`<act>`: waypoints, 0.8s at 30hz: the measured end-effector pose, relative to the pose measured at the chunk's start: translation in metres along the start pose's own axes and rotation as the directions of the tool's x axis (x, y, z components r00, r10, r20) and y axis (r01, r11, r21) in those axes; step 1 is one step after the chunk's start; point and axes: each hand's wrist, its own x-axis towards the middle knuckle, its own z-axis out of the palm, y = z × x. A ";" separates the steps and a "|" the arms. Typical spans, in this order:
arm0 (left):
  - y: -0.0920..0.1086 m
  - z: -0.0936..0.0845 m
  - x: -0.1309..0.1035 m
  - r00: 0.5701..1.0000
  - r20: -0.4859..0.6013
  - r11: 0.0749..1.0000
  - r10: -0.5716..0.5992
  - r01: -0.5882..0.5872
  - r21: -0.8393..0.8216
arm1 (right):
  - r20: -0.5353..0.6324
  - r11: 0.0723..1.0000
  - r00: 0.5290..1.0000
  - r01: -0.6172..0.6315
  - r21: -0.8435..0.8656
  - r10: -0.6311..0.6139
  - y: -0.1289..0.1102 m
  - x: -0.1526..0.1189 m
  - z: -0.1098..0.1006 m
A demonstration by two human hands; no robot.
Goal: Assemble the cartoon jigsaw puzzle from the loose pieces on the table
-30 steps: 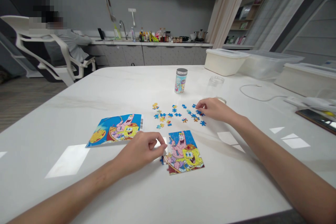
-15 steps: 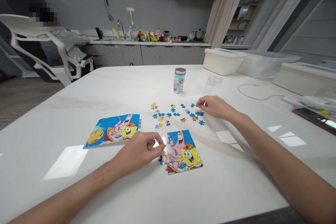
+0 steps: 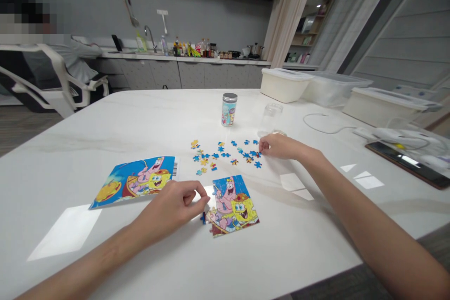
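Note:
My left hand point(image 3: 184, 203) is closed in a pinch at the left edge of a partly assembled jigsaw puzzle point(image 3: 234, 206), which shows a pink starfish and a yellow sponge character. Whatever its fingertips hold is hidden. A dark blue piece point(image 3: 203, 218) pokes out below them. Beyond the assembled part lie several loose puzzle pieces point(image 3: 221, 149), mostly blue and yellow. At their right side, my right hand point(image 3: 276, 146) has its fingers together, down by a blue piece point(image 3: 258, 164); what is between the fingertips cannot be made out. A picture sheet point(image 3: 135, 180) lies left, its lower right corner behind my left hand.
A printed tin with a silver lid point(image 3: 229, 110) stands behind the pieces, with a clear glass jar point(image 3: 272, 115) to its right. Farther right are storage boxes point(image 3: 284, 85), a white cable point(image 3: 314, 124) and a phone point(image 3: 408, 161). A person point(image 3: 79, 63) sits far left.
The view has turned a little to the right. My right hand has shifted slightly right and nearer among the loose pieces, uncovering a blue one. My left hand stays by the puzzle's left edge.

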 end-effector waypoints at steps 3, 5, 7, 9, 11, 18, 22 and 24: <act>0.001 0.000 0.001 1.000 0.005 1.000 -0.004 0.004 0.003 | 0.018 1.000 1.000 -0.001 0.005 0.001 0.002 -0.001 -0.002; 0.001 0.000 0.001 1.000 0.003 1.000 -0.005 0.005 0.002 | -0.002 1.000 1.000 0.017 0.005 -0.017 0.001 -0.001 -0.003; 0.001 0.000 0.000 1.000 0.001 1.000 -0.006 0.006 -0.003 | -0.022 0.996 0.996 0.083 0.011 -0.083 0.000 -0.001 -0.003; 0.001 0.000 0.000 1.000 0.003 1.000 -0.009 0.009 -0.011 | -0.038 0.983 0.983 0.183 0.020 -0.182 -0.004 -0.001 -0.002; 0.001 0.000 0.000 1.000 0.011 1.000 -0.010 0.010 -0.015 | -0.048 0.961 0.961 0.273 0.037 -0.271 -0.008 -0.001 -0.001; 0.003 -0.001 0.000 1.000 0.019 1.000 -0.011 0.011 -0.016 | -0.038 0.947 0.949 0.316 0.061 -0.314 -0.014 -0.004 -0.004; 0.003 -0.002 0.000 1.000 0.015 1.000 -0.010 0.010 -0.007 | -0.122 0.975 0.967 0.224 0.002 -0.222 -0.005 0.000 -0.002; 0.003 -0.002 0.000 1.000 0.013 1.000 -0.008 0.008 -0.001 | -0.130 0.990 0.982 0.137 -0.027 -0.140 -0.001 0.001 0.000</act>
